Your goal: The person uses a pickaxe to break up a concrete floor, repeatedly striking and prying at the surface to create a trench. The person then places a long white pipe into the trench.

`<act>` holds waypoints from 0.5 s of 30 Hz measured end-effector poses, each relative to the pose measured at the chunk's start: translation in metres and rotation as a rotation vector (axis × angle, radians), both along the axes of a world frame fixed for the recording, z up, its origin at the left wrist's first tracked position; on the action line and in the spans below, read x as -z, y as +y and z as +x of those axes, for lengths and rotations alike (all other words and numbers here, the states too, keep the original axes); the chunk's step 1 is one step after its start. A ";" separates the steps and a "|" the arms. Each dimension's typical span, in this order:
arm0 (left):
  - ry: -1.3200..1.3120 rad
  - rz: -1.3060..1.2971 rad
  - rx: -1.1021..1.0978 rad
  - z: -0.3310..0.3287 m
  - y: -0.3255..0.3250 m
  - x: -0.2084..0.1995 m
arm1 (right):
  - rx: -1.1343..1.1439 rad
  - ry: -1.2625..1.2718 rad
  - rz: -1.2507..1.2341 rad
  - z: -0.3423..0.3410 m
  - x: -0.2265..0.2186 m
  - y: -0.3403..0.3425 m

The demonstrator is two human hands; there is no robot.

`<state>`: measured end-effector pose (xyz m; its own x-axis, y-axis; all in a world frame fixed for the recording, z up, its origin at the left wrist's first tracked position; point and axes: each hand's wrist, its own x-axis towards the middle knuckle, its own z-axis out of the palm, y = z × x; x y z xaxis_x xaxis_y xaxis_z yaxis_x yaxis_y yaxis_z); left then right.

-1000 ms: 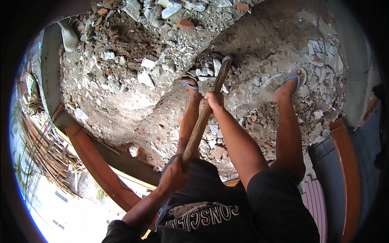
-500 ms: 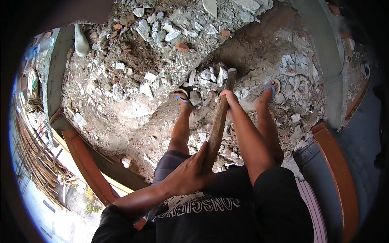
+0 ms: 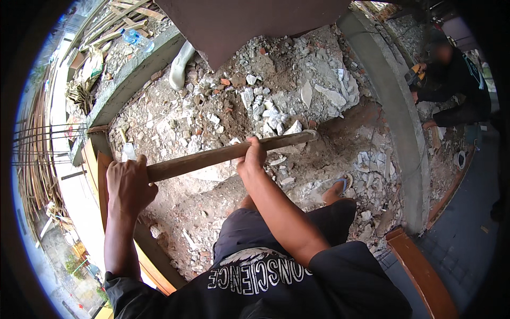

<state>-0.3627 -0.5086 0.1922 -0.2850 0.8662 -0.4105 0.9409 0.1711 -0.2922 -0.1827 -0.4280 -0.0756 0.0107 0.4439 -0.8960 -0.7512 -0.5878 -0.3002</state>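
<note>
A long wooden tool handle (image 3: 204, 160) lies slantwise across the front of my body, its far end up to the right, over the rubble. My left hand (image 3: 130, 183) is closed round its left end. Farther along, my right hand (image 3: 253, 155) grips the middle of the handle. The far end has a pale, rounded tip; I cannot make out what kind of head it carries. White broken chunks (image 3: 273, 121) lie just beyond the handle. Part of my right foot (image 3: 334, 192) in a sandal shows on the dirt.
Broken masonry (image 3: 265, 69) and soil cover the ground. Concrete beams flank it, with a grey one (image 3: 390, 111) on the right. A white pipe (image 3: 181, 66) stands at the far left. Beyond the right beam, another person (image 3: 457, 85) crouches with a yellow-and-black tool (image 3: 416, 73).
The handle has swung from steep to nearly level, its near end moving left with my left hand. My right hand has shifted left. The view has turned, and another person now shows at right.
</note>
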 end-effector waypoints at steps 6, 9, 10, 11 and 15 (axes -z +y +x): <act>-0.063 -0.162 -0.494 -0.047 -0.124 0.030 | -0.314 -0.069 0.100 -0.069 -0.024 -0.071; -0.370 -0.377 -0.338 -0.026 -0.148 0.089 | -0.373 -0.371 0.206 -0.009 -0.002 -0.087; -0.575 -0.386 -0.359 -0.011 -0.146 0.113 | -0.325 -0.266 0.155 0.023 0.010 -0.081; -0.757 -0.406 -0.386 0.007 -0.143 0.134 | -0.268 -0.305 0.165 0.053 0.021 -0.075; -1.089 -0.350 -0.198 0.094 -0.120 0.204 | -0.154 -0.275 0.008 0.182 0.050 -0.047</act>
<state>-0.2688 -0.6281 -0.0117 0.2483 0.6367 -0.7301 0.6892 0.4135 0.5950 -0.0004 -0.4753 -0.1256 0.1838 0.4663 -0.8653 -0.5433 -0.6854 -0.4848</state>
